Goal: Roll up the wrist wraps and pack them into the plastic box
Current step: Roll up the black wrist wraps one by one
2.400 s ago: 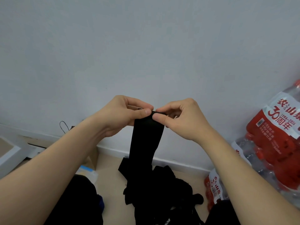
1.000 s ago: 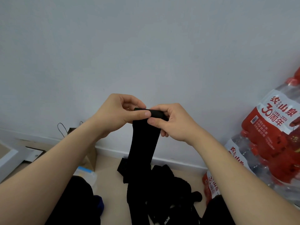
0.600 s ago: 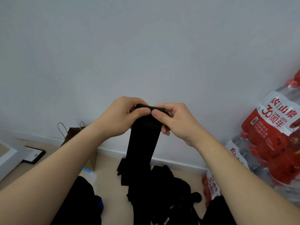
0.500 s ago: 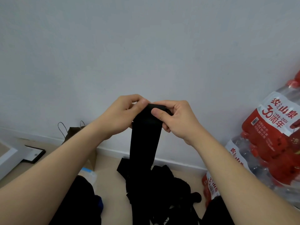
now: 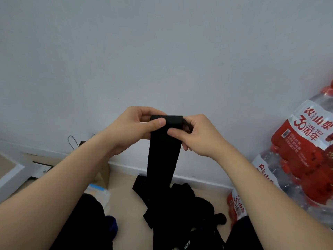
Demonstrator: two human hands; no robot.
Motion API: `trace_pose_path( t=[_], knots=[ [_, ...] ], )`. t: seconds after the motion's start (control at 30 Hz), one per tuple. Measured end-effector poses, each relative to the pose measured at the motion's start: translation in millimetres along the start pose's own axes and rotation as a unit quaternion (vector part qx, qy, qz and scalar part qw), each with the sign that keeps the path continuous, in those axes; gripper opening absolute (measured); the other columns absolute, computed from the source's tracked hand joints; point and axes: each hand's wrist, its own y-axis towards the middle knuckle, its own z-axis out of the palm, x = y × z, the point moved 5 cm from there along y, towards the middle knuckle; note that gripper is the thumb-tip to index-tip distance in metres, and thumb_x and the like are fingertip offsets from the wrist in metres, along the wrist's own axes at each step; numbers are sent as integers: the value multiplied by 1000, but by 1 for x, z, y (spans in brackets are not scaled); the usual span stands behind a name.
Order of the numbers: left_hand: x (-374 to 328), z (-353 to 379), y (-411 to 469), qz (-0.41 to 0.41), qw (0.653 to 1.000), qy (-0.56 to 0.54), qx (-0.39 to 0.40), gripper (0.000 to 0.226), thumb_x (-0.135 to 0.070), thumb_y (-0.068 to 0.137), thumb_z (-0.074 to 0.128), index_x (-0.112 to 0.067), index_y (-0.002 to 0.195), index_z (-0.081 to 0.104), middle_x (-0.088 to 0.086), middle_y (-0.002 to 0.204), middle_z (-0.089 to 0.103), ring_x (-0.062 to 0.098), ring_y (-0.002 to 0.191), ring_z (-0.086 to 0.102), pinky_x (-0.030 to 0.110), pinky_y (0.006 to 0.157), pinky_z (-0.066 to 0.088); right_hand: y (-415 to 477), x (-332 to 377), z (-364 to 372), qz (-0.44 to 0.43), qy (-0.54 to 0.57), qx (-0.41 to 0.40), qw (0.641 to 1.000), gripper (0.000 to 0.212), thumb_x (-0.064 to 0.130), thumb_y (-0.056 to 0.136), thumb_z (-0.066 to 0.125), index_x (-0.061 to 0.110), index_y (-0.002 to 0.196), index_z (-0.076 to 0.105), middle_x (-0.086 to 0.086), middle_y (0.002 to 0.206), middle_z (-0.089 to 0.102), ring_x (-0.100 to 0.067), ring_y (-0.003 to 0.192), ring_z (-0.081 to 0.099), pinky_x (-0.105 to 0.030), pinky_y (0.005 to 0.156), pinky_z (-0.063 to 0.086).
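Note:
A long black wrist wrap (image 5: 163,159) hangs down in front of me, its top end wound into a small roll. My left hand (image 5: 133,129) pinches the roll's left end with thumb over the front. My right hand (image 5: 195,135) pinches the right end, thumb pressed on the strip just below the roll. The wrap's tail drops to a heap of more black wrist wraps (image 5: 185,210) on the floor. A clear plastic box (image 5: 100,193) with a blue patch lies on the floor under my left forearm, mostly hidden.
Shrink-wrapped packs of red-labelled water bottles (image 5: 306,159) stack up at the right. A brown paper bag (image 5: 102,175) leans at the wall behind my left arm. White furniture (image 5: 12,174) stands at the far left. The grey wall is close ahead.
The rolled top of the wrap has grown a little thicker as both hands turned it. My hands stayed at about the same height, and the hanging tail has shortened slightly.

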Motion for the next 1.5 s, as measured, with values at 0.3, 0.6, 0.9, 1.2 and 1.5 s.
trace_pose_path(
  t=[0.3, 0.6, 0.9, 1.2, 1.5],
  knots=[
    [-9, 2, -7, 46, 993, 96, -49, 18, -10, 93, 84, -12, 106, 72, 6, 112, 77, 35, 89, 81, 31, 70, 64, -1, 6, -4, 0, 86, 7, 996, 11, 31, 103, 75, 25, 111, 78, -1, 61, 68, -17, 52, 61, -31, 55, 51],
    [1, 11, -6, -63, 997, 24, 28, 45, -48, 100, 66, -3, 107, 70, 20, 103, 81, 31, 93, 80, 44, 83, 67, -5, 9, 1, -13, 95, -14, 995, 13, 23, 94, 85, 28, 105, 80, 3, 66, 72, -15, 52, 60, -26, 54, 50],
    [-6, 2, -7, -9, 999, 25, -28, 40, -34, 77, 92, -18, 111, 79, 4, 102, 81, 19, 92, 81, 25, 74, 61, -2, 5, -4, 21, 133, -8, 991, 16, 26, 105, 72, 14, 112, 79, -9, 67, 69, -23, 58, 57, -31, 59, 48],
    [-21, 11, -11, 106, 979, 174, -25, 7, -20, 108, 66, -19, 115, 66, -4, 95, 73, 15, 87, 69, 28, 77, 53, -2, 15, -8, -9, 193, -50, 980, 7, 22, 99, 78, 15, 102, 79, -3, 79, 72, -19, 60, 59, -31, 55, 48],
    [-18, 21, -15, 96, 989, 102, 36, 21, -27, 111, 61, -19, 129, 57, -9, 108, 74, 9, 100, 71, 23, 81, 56, 0, 10, 3, 32, 285, -4, 958, 25, 29, 101, 76, 3, 100, 79, -4, 73, 63, -18, 59, 50, -27, 53, 40]
  ],
)
